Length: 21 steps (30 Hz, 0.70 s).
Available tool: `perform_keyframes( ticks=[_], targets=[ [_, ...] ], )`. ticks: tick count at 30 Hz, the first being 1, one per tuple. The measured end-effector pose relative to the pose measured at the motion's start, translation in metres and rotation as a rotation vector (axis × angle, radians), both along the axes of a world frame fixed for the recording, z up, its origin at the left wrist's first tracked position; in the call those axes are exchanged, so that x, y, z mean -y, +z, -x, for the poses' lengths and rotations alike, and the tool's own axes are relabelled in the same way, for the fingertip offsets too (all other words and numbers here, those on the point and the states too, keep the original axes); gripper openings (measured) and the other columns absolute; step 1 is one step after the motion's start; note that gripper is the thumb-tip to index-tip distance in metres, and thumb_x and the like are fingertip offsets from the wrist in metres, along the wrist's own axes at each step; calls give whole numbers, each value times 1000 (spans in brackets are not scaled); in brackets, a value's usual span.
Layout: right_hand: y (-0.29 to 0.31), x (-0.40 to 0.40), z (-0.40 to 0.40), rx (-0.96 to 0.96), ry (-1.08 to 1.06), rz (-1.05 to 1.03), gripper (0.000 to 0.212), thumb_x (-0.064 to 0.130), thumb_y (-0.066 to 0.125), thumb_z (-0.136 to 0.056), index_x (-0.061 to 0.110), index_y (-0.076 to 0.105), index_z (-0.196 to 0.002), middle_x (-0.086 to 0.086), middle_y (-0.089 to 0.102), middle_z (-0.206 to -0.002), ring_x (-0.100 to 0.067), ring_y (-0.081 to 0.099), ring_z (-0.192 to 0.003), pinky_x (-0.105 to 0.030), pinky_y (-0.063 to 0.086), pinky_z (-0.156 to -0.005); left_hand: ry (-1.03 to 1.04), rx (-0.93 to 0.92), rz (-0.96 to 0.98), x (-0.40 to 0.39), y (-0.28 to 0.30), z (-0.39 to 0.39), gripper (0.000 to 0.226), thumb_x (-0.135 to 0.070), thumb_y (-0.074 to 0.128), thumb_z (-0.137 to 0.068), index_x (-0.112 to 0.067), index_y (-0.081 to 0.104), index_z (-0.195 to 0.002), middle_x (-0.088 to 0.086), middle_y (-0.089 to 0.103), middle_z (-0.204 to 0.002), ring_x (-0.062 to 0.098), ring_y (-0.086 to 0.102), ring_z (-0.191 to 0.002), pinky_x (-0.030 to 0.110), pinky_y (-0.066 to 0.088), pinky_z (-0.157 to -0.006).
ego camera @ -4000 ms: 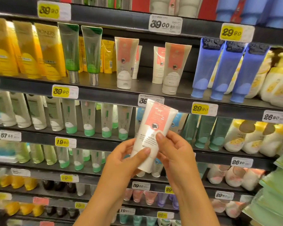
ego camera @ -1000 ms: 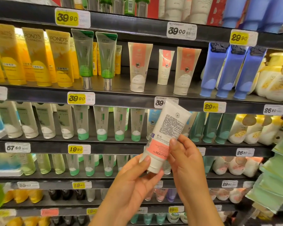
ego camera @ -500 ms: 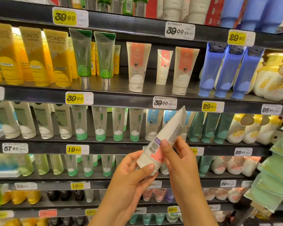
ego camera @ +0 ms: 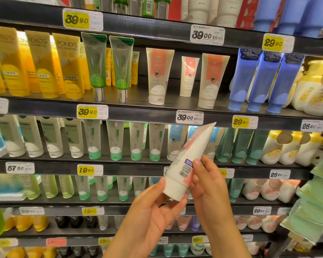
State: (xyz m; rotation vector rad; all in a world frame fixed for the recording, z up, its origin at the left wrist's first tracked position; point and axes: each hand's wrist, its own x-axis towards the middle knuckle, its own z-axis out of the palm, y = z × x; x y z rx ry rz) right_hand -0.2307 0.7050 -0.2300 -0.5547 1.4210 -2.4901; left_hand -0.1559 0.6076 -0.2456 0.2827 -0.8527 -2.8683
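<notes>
pinched the white tube (ego camera: 189,153) at its cap with the left hand (ego camera: 153,211), curled the right hand (ego camera: 209,187) round its lower body. held it slanted: cap down by the left thumb, crimped end up-right, above both hands.

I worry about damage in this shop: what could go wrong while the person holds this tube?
1. The left grip and right grip hold the tilted tube only near its cap; it could slip and fall.
2. If returned to the shelf, it might topple the matching tubes standing on their caps.
</notes>
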Motion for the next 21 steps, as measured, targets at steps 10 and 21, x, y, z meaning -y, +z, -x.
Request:
perform_keyframes(
  ticks=[10,21],
  targets=[
    [-2,-1,3,77,33,-47,35,35,64,-69,13,70,-96,-9,73,-93,-18,67,-82,-36,54,-76,-98,42,94,2,3,-6,34,-15,68,-66,4,72,-95,29,67,-105,37,69,-83,43,59,-67],
    [-6,3,8,337,91,-31,51,33,64,-72,-3,63,-108,-26,68,-102,-35,65,-92,-45,55,-81,-358,-19,-156,10,8,-8,76,-9,89,-48,12,60,-114,33,56,-123,44,67,-91,46,54,-77]
  ],
)
